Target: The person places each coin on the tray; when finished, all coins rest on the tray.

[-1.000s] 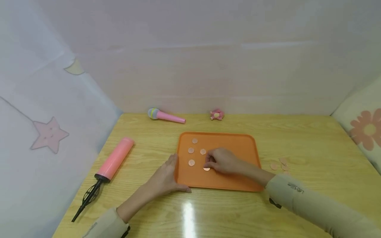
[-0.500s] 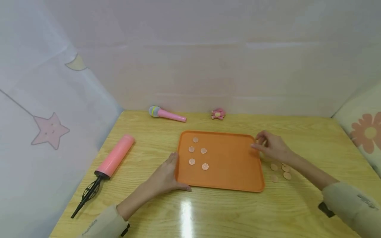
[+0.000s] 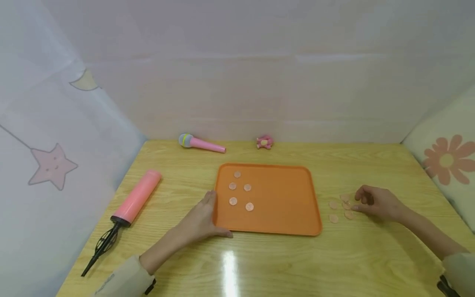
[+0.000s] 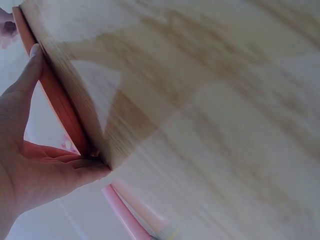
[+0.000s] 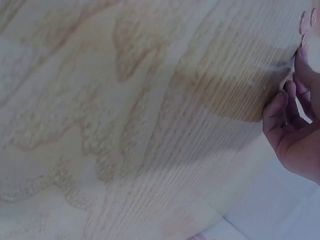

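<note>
Several copper coins (image 3: pixel 249 206) lie apart from one another on the left half of an orange tray (image 3: pixel 282 200). My left hand (image 3: pixel 198 216) rests against the tray's near left corner. Its straight fingers lie along the left side and the thumb along the front edge, as the left wrist view also shows. To the right of the tray, more copper coins (image 3: pixel 333 218) lie loosely grouped on the table. My right hand (image 3: pixel 382 203) is at the right side of that group, thumb tip by the coins and the other fingers bent, with a gap between. No coin shows in its grasp.
A pink balloon pump (image 3: pixel 137 198) with a black lower end lies at the left of the wooden table (image 3: pixel 274 264). Behind the tray are a pink toy microphone (image 3: pixel 202 143) and a small pink bear figure (image 3: pixel 264 142). Pale cloth walls (image 3: pixel 237 82) border the table.
My right hand has let go of a coin on the tray and moved right, off the tray, to the loose coins. My left hand has stayed at the tray's corner.
</note>
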